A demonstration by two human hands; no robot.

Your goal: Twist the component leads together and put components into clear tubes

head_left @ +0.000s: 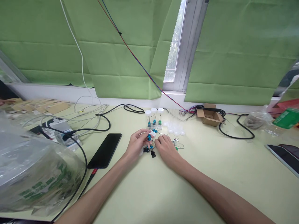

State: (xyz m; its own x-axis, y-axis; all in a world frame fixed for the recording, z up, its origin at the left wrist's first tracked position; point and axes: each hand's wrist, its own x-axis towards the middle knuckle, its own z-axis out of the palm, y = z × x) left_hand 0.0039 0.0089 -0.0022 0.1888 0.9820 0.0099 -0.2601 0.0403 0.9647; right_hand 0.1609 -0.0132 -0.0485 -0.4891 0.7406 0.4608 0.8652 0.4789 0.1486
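Note:
My left hand (136,144) is closed, with a small shiny blue piece (149,137) between its fingertips. A white round cap (152,133) shows right beside those fingers; I cannot tell whether they hold it too. My right hand (167,148) rests on the table close by, fingers curled down among small parts, their tips hidden. Small black pieces (153,154) lie between the hands. Thin metal pins (177,144) and a green piece (176,149) lie just right of my right hand. Behind the hands stand three clear white-capped vials (160,119) with blue or green pieces inside.
Several translucent white containers or caps (176,130) sit right of the vials. Farther back is an open cardboard box (211,117) with black cables. A black phone (105,150) and a large plastic bag (39,174) lie to the left. Another phone (283,158) lies far right.

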